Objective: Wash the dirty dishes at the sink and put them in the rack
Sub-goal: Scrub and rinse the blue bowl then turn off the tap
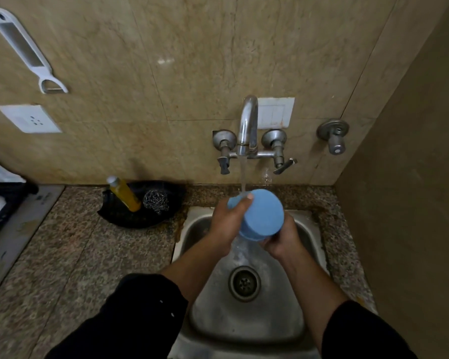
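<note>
Both hands were closed round a blue plastic cup (259,216), held upside down and tilted over the steel sink (244,320); the left hand (224,224) gripped its side, thumb up by the rim where the stream from the tap (248,125) struck; the right hand (283,239) wrapped the lower side from beneath; water ran off below the hands toward the drain (244,282). It looked like the rinsing step; next, I judged, the cup wanted turning so water reached the inside, then a firm one-handed hold for carrying it to the rack, which I could not pick out with certainty. Left of the left hand, a black dish (119,216) held a bottle of yellow liquid (125,194) and a steel scourer (156,202).
</note>
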